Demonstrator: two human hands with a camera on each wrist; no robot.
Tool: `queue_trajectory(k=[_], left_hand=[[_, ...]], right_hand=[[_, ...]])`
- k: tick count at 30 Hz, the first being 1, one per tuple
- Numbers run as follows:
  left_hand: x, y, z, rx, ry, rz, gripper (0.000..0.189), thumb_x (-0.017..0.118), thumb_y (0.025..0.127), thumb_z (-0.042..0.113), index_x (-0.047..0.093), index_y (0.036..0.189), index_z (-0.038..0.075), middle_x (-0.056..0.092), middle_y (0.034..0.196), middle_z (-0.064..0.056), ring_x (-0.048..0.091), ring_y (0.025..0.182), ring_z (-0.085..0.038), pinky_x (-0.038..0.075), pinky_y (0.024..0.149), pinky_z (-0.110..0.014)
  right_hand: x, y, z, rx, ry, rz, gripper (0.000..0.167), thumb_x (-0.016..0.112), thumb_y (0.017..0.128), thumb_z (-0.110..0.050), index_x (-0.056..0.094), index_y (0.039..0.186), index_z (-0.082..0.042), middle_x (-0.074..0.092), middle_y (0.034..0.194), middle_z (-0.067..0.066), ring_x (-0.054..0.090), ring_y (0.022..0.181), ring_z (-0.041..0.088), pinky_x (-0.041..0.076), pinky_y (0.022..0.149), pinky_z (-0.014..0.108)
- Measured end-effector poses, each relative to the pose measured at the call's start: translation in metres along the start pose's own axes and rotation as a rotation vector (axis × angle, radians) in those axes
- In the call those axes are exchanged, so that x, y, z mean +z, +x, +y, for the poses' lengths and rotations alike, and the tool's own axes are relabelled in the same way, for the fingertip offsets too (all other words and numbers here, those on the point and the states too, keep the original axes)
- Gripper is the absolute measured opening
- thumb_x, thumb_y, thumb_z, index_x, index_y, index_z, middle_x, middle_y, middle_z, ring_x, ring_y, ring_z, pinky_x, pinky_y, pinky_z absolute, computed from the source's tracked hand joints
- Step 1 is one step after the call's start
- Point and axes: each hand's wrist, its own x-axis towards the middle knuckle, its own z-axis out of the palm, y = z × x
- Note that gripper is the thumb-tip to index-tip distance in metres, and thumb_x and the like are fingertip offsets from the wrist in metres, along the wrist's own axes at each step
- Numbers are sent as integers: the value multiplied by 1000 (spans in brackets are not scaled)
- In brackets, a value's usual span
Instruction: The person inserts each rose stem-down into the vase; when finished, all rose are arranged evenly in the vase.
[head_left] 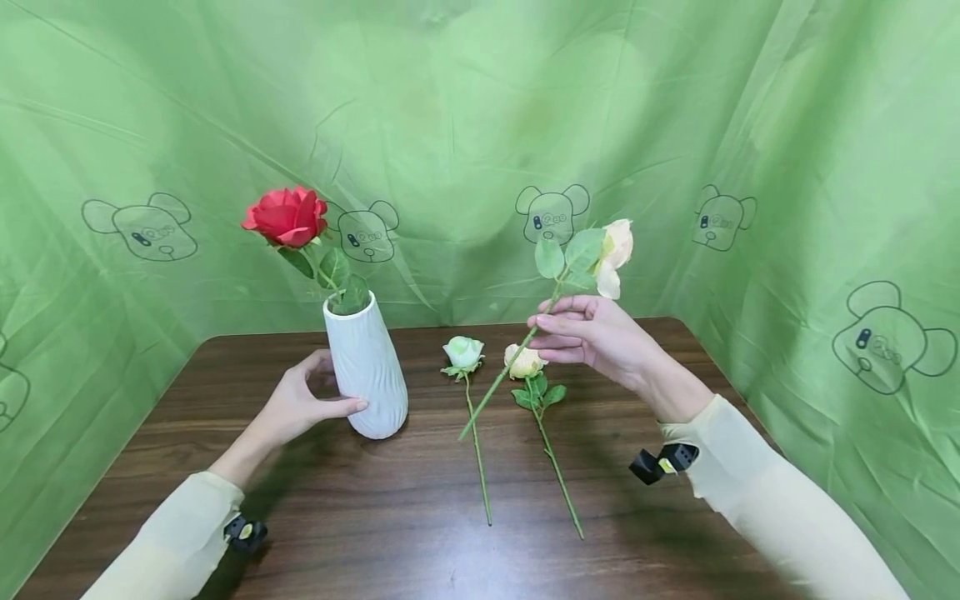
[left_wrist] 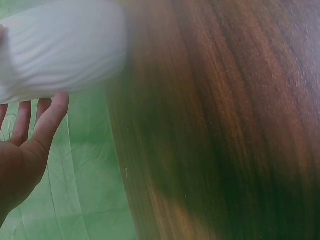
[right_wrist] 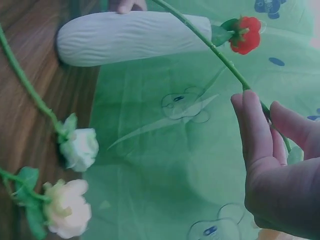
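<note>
My left hand [head_left: 298, 403] grips a white ribbed vase [head_left: 369, 367] at the left of the table, thumb across its front and fingers around its far side. A red rose [head_left: 287, 218] with green leaves stands in the vase and leans left. Between thumb and fingers, my right hand [head_left: 600, 337] pinches the green stem of a cream rose [head_left: 617, 254]. That rose is held in the air, bloom up to the right, its stem slanting down to the left. In the right wrist view the stem [right_wrist: 220, 56] passes in front of the vase.
A pale green-white rose [head_left: 462, 352] and another cream rose [head_left: 522, 362] lie on the brown wooden table [head_left: 360, 508], stems towards me. The raised stem overlaps both in the head view. Green cloth [head_left: 450, 125] with bear-head drawings hangs around the table's back and sides.
</note>
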Motion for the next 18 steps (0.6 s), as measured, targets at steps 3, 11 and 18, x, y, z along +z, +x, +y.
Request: queue_trajectory(k=[3,11,18], left_hand=[[0,0,0,2,1,-3,67,93,76,27,58,132,13,68,117,-3,63,106,-27,51,85,-28],[0,1,0,5,-2,5,64,93,75,25,60,129,14,68,115,-3,64,105,-26,52,85,-30],[-1,0,0,-1,-13,1,65,93,75,26,59,130,13,68,116,-4,63,107,-26,52,88,-38]], right_hand=[[8,3,-11,-11,16,-6,18,63,99,-1,55,115,4,73,110,15,74,95,29,56,87,42],[24,11,-35,-56,39,-43,16,64,99,-1,56,113,3,71,110,16,73,96,30,56,89,44],[38,21,-45,-91,57,-68,17,66,98,-2,58,112,2,70,113,19,72,101,32,53,94,48]])
